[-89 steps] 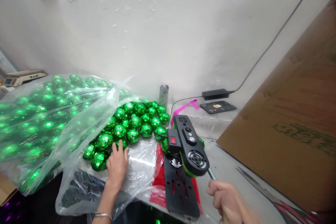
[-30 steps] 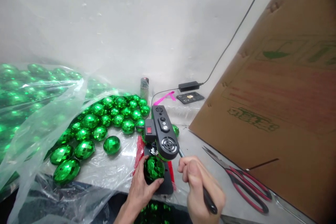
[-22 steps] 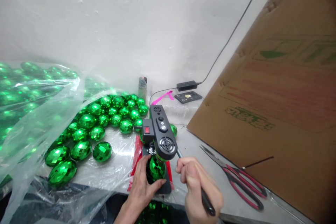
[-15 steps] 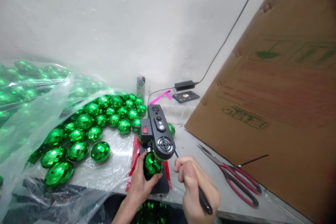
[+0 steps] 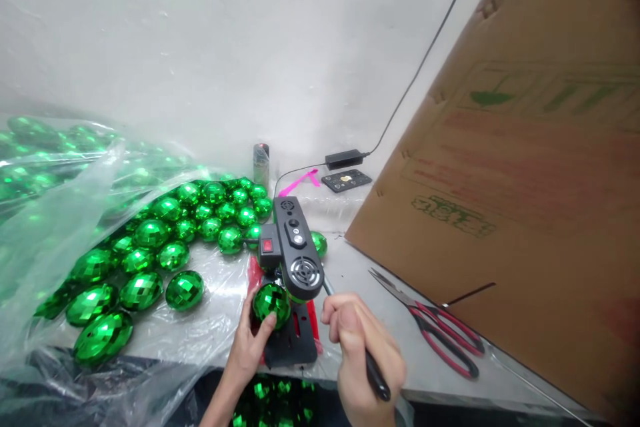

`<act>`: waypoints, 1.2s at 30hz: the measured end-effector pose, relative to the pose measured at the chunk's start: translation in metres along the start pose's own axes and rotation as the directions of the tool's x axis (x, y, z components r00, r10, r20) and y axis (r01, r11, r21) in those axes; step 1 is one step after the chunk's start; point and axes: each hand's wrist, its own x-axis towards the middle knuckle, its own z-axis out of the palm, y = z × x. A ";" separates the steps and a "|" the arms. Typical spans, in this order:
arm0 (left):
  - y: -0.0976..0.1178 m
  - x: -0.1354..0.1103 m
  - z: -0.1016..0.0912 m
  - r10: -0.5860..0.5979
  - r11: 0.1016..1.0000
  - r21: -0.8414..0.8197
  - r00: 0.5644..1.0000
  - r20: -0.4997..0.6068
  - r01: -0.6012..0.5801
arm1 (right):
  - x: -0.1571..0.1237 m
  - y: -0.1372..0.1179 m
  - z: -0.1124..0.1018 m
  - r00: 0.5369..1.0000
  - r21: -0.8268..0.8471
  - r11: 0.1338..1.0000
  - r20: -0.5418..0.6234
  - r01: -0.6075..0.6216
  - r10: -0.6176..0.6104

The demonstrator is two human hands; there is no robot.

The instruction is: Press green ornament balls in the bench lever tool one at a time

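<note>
My left hand [image 5: 253, 340] grips a shiny green faceted ball ornament [image 5: 271, 305], thumb on its near face, just in front of a black bench machine [image 5: 299, 247]. That machine has a round vent grille, a red switch and a slotted base plate [image 5: 290, 343]. At the machine's right side, my right hand [image 5: 367, 353] is closed round the black handle [image 5: 377, 377] of its lever, whose metal rod runs up behind the housing. Many more green ornaments [image 5: 153, 233] lie to the left, partly under clear plastic [image 5: 65, 227].
Red-handled scissors [image 5: 440, 333] lie right of the lever, beside a large cardboard box [image 5: 500, 180]. A black power adapter [image 5: 345, 159], a phone [image 5: 346, 179], a pink ribbon [image 5: 300, 181] and a cylindrical can [image 5: 261, 163] are at the back. More ornaments show below the table edge.
My left hand has drawn the green ornament leftward, out from under the machine's head, so more of the base plate shows. My right hand stays on the lever. The view has shifted slightly.
</note>
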 end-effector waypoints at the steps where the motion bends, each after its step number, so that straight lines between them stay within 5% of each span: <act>1: -0.001 -0.001 0.002 0.023 0.999 0.037 1.000 0.011 -0.023 | 0.000 0.000 0.000 1.000 -0.002 1.000 0.001 -0.001 0.001; 11: -0.010 0.000 0.025 0.224 0.922 0.308 0.972 0.071 -0.235 | -0.001 -0.002 -0.002 1.000 -0.009 1.000 0.010 0.000 0.000; 22: -0.009 -0.001 0.034 0.168 0.929 0.322 0.983 0.076 -0.183 | -0.002 0.001 -0.001 1.000 -0.017 1.000 -0.017 0.001 -0.002; 36: -0.019 -0.001 0.037 0.194 0.923 0.324 0.978 0.072 -0.207 | -0.040 0.030 0.004 0.995 -0.002 1.000 -0.099 -0.006 0.005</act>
